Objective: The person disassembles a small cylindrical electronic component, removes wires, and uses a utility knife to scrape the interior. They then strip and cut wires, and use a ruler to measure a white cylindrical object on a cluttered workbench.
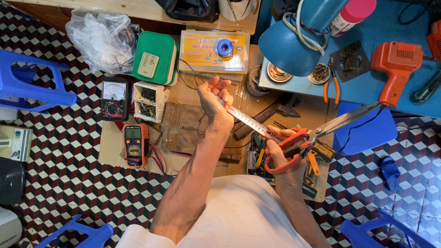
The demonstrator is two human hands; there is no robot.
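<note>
A narrow white strip (245,118), printed like an LED strip or a tape, runs taut and slanting between the two hands, held up over the work rather than resting on it. The left hand (215,106) is raised, fingers curled shut, pinching the strip's upper end between thumb and fingertips; held high this way it keeps the strip straight. The right hand (287,158) sits lower and to the right, closed through the red handles of a pair of scissors (321,131), and the strip's lower end reaches it at the handles; whether the fingers also pinch the strip there I cannot tell. The long steel blades point away up-right, close together, clear of the strip. Just under the left hand lies a scarred wooden board (183,128) on cardboard. Further left of that hand stand an orange digital multimeter (135,144), a black analogue meter (114,98) and a small white box of parts (149,100). Beyond the left hand's fingertips sits a flat clear case (213,57) with a blue spool (225,47) on it, and a green lidded box (155,57) beside that. Up-right of the right hand are a blue desk lamp (294,41), orange-handled pliers (331,85) and an orange soldering gun (396,69) on a blue tabletop (381,27).
</note>
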